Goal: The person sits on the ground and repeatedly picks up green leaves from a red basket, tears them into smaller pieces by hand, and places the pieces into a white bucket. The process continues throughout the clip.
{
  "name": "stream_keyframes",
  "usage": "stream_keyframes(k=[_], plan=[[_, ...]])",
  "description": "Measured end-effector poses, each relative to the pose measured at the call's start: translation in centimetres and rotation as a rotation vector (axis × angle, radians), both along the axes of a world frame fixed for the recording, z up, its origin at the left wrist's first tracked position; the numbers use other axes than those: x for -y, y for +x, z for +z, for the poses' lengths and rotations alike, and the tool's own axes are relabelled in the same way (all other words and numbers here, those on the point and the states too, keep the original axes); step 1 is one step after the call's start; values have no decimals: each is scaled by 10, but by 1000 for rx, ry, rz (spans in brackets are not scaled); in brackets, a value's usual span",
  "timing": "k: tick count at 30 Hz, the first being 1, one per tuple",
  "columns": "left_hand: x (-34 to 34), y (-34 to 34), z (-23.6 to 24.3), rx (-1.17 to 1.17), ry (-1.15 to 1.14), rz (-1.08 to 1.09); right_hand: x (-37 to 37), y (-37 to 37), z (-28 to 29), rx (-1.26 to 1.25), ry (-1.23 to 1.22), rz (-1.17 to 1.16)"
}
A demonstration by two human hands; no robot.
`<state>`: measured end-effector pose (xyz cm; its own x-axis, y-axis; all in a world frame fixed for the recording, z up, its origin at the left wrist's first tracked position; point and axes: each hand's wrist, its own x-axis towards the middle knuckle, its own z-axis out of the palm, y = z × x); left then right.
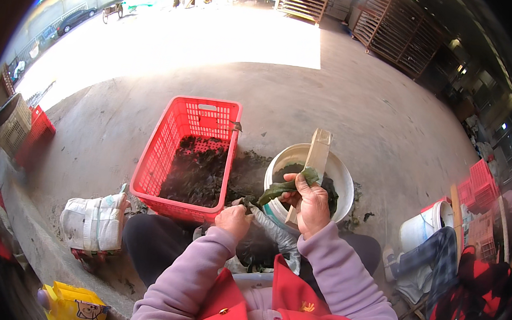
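My right hand pinches a dark green leaf over a white bucket. A pale wooden board lies across the bucket's mouth, with dark leafy pieces inside. The leaf's upper end passes over the board. My left hand is closed, lower and to the left, near the crate's corner. Dark scraps show by its fingertips, but what it grips cannot be made out. Left of the bucket stands a red plastic crate, partly filled with dark leaves.
Dark leaves lie on the floor between crate and bucket. A white bundle and a yellow bag sit to the left. At right are another white bucket, red crates and a person's checked sleeve or trouser leg. Tall racks stand behind.
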<state>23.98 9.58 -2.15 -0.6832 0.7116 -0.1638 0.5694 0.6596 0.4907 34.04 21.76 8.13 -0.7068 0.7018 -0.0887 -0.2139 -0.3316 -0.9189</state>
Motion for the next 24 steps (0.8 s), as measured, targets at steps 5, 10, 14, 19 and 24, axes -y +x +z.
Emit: stream_keyframes(k=[5, 10, 14, 19, 24], plan=[[3, 22, 9, 1875, 511, -43, 7, -3, -4, -35, -72, 31], [-22, 27, 22, 1877, 1066, 11, 12, 15, -14, 7, -157, 139], [-26, 20, 25, 1678, 1128, 226, 16, 25, -35, -63, -226, 74], [-26, 24, 19, 1619, 1167, 286, -1, 33, -64, -17, -422, -132], [-29, 21, 7, 1642, 1002, 241, -9, 44, -84, -43, -496, -118]])
